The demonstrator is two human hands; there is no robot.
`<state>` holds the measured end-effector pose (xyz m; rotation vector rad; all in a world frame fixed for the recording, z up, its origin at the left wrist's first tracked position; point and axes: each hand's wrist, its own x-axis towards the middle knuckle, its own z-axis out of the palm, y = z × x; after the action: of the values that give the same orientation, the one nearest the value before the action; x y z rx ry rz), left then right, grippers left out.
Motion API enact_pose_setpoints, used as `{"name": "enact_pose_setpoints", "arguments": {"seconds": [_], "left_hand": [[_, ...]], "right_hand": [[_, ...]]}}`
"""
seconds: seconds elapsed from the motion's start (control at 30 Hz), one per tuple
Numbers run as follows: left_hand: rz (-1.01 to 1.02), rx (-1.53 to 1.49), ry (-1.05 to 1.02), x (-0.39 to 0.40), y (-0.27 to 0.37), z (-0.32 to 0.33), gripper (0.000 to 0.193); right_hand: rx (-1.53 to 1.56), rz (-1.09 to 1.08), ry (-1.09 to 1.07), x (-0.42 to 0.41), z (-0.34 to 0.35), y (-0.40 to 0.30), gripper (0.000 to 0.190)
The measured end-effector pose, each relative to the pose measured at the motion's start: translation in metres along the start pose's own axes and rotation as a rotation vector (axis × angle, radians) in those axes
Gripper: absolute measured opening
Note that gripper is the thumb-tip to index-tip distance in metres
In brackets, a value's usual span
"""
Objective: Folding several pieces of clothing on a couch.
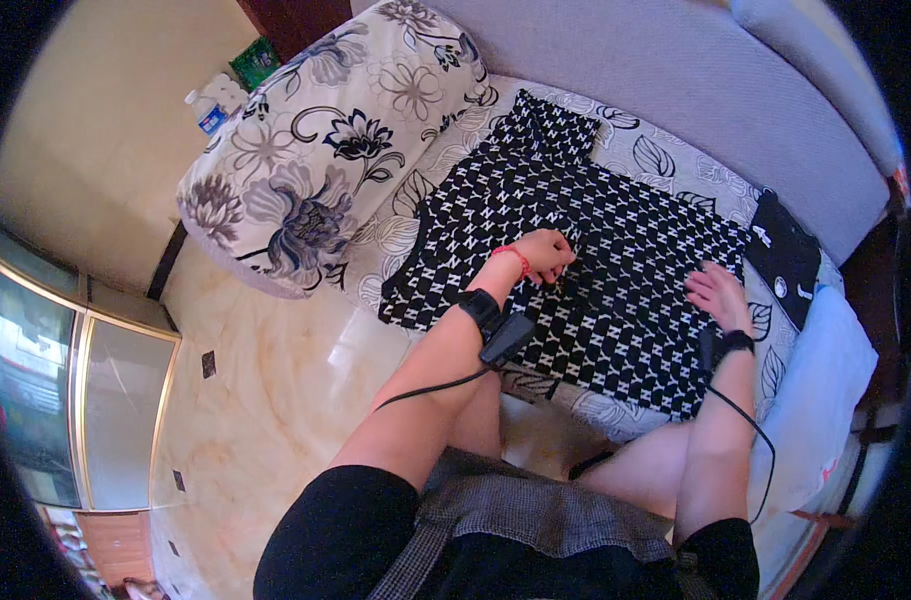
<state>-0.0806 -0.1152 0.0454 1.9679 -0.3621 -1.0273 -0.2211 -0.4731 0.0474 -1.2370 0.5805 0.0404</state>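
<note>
A black garment (pixel 620 300) with a white letter print lies spread on the sofa seat, probably a short-sleeved shirt. One sleeve (pixel 556 127) reaches towards the backrest. My left hand (pixel 541 253) is over the middle of the garment, fingers curled in; whether they pinch any cloth is not clear. Near the garment's right end, my right hand (pixel 718 292) has its fingers apart and holds nothing. Faint creases run through the cloth close to my left hand. A second black cloth item (pixel 785 251) with small white marks sits just past the right end.
A flower-patterned armrest (pixel 328 150) rises on the left, and a grey backrest (pixel 650 82) behind. A pale blue plastic bag (pixel 819 375) bulges at the right. Beyond the armrest stand a white bottle (pixel 206 112) and a green packet (pixel 255 64). Cables trail from both wrists.
</note>
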Motion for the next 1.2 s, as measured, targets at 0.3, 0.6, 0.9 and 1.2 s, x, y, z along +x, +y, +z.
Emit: {"name": "enact_pose_setpoints", "arguments": {"seconds": [0.3, 0.6, 0.9, 1.2], "left_hand": [[0.229, -0.269, 0.337, 0.018, 0.000, -0.024, 0.020], [0.073, -0.258, 0.111, 0.020, -0.015, -0.028, 0.018], [0.191, -0.233, 0.098, 0.031, -0.012, -0.012, 0.025], [0.406, 0.354, 0.989, 0.033, -0.014, -0.026, 0.023]], "right_hand": [[-0.947, -0.693, 0.705, 0.069, -0.120, 0.040, 0.032], [-0.350, 0.057, -0.242, -0.001, 0.071, -0.015, 0.045], [-0.715, -0.233, 0.493, 0.048, -0.026, -0.003, 0.048], [-0.810, -0.420, 0.232, 0.072, 0.001, -0.004, 0.027]]}}
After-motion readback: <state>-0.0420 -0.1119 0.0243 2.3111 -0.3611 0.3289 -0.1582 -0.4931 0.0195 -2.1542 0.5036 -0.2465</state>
